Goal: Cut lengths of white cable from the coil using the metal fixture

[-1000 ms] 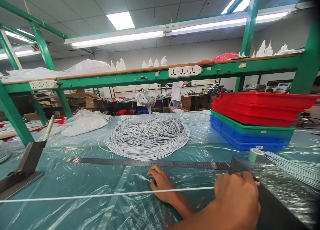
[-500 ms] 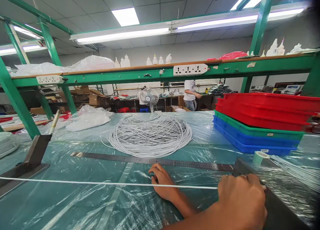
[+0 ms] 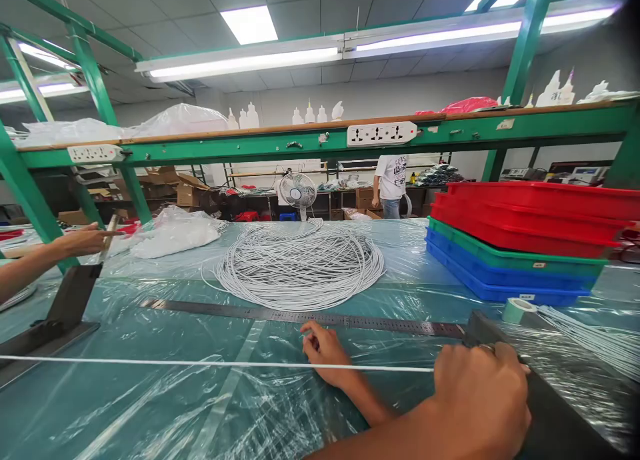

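Cord [image 3: 250,364] runs into the clenched left hand [image 3: 480,393], while the right hand [image 3: 325,355] curls near the ruler [image 3: 260,314], its hold unclear.

1. The one view comes from a camera worn on the person's head, looking forward and down across the plastic-covered bench [image 3: 145,407].
2. It is closest to the person's arms, which rise from the bottom edge; the nearer hand [image 3: 480,397] looms large at lower right, the farther hand [image 3: 327,357] smaller near the middle.
3. Its tilt is shallow, so a ceiling light [image 3: 249,25] and green shelf beam [image 3: 235,147] fill the upper part.
4. Beyond the cable coil [image 3: 300,270], it reaches a small, distant fan [image 3: 297,191].
5. Darkness shades its upper right corner.
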### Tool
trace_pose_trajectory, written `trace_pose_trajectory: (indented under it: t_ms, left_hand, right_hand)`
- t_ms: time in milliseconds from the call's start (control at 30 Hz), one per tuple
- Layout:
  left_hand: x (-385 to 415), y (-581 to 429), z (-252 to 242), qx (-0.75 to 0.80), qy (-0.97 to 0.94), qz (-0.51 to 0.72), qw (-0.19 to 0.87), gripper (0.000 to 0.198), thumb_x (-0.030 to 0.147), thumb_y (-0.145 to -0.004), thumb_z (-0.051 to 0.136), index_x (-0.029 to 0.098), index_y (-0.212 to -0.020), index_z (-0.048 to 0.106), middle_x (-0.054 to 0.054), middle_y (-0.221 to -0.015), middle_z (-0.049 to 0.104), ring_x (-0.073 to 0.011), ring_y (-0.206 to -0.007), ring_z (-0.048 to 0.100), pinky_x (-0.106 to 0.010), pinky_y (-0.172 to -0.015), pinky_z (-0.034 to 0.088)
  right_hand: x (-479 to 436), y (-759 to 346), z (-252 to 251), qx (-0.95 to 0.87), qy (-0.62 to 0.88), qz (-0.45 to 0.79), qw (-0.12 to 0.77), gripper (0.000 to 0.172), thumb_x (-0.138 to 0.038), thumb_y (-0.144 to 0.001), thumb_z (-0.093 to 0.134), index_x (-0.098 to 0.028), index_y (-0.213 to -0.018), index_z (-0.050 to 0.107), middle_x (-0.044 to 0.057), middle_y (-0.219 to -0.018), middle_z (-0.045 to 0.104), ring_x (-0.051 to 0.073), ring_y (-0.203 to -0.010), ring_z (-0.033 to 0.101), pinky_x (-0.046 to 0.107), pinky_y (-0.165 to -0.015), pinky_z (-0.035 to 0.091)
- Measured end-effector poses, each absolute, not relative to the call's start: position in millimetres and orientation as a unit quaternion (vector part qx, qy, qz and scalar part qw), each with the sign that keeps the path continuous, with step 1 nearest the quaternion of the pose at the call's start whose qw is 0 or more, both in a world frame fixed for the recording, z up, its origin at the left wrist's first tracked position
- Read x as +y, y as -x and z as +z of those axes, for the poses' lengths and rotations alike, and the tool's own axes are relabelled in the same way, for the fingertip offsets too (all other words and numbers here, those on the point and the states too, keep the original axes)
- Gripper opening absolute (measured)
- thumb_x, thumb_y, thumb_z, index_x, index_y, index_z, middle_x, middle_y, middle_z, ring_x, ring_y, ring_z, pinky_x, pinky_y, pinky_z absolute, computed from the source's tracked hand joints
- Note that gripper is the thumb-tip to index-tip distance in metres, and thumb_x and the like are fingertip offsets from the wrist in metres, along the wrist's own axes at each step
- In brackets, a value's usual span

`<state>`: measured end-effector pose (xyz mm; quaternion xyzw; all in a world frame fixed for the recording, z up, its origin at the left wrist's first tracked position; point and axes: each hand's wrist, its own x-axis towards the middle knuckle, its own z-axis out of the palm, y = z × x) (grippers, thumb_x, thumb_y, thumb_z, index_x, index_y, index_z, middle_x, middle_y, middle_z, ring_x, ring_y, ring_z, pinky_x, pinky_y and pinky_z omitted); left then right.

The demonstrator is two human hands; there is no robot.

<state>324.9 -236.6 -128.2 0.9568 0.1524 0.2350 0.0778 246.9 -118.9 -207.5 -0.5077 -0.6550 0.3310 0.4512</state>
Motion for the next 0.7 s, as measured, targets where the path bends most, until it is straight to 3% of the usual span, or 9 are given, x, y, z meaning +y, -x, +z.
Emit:
trace_pose_trajectory:
  t_ms: [67,133,267,367,500,700]
  left_hand:
    - [-237,-324,-127,0.156,-0.957,0.235,0.073,0.013,0.022,-0.091,0.040,0.014,-0.100,0.046,-0.005,-0.085,0.059,-0.0252,-0.068,0.058,-0.037,-0.054,0.049]
    - [-238,-323,-127,0.165,-0.954,0.242,0.072,0.012,0.022,-0.089,0.044,0.015,-0.100,0.046,-0.004,-0.085,0.059,-0.0247,-0.068,0.058,-0.035,-0.055,0.048]
    - [-239,-322,-130,0.161,-0.947,0.271,0.067,0.010,0.024,-0.092,0.042,0.016,-0.096,0.046,-0.004,-0.083,0.059,-0.0243,-0.066,0.057,-0.034,-0.051,0.043]
    - [-238,-322,-131,0.157,-0.948,0.272,0.060,0.013,0.027,-0.093,0.042,0.015,-0.096,0.045,-0.004,-0.083,0.059,-0.0231,-0.064,0.057,-0.031,-0.050,0.039]
    - [-238,-324,-132,0.161,-0.949,0.267,0.054,0.011,0.025,-0.092,0.044,0.015,-0.096,0.044,-0.004,-0.082,0.058,-0.0228,-0.064,0.057,-0.030,-0.048,0.037]
    - [-240,-325,-129,0.171,-0.949,0.259,0.050,0.013,0.024,-0.094,0.037,0.016,-0.097,0.047,-0.003,-0.082,0.058,-0.0235,-0.064,0.056,-0.035,-0.048,0.037]
  right_hand:
    - [-120,-242,-203,-0.630,0.488,0.435,0.419,0.025,-0.034,-0.087,0.041,-0.014,-0.092,0.055,0.004,-0.072,0.057,0.014,-0.055,0.056,0.024,-0.048,0.040]
    - [-125,-236,-200,-0.611,0.434,0.553,0.363,0.039,-0.048,-0.088,0.038,-0.013,-0.086,0.054,0.006,-0.069,0.058,0.016,-0.049,0.057,0.022,-0.037,0.035]
    - [-138,-222,-195,-0.529,0.287,0.764,0.230,0.054,-0.061,-0.082,0.045,-0.009,-0.080,0.059,0.009,-0.068,0.059,0.017,-0.050,0.059,0.023,-0.035,0.040]
    - [-145,-218,-193,-0.525,0.214,0.804,0.179,0.054,-0.059,-0.086,0.042,-0.009,-0.083,0.061,0.011,-0.075,0.060,0.017,-0.055,0.062,0.024,-0.039,0.045]
    - [-147,-219,-193,-0.531,0.199,0.803,0.183,0.048,-0.055,-0.089,0.045,-0.010,-0.085,0.061,0.010,-0.080,0.060,0.015,-0.061,0.063,0.024,-0.048,0.050]
    - [-140,-217,-202,-0.523,0.172,0.809,0.206,0.052,-0.059,-0.075,0.062,-0.008,-0.083,0.063,0.013,-0.082,0.061,0.019,-0.067,0.064,0.030,-0.051,0.053]
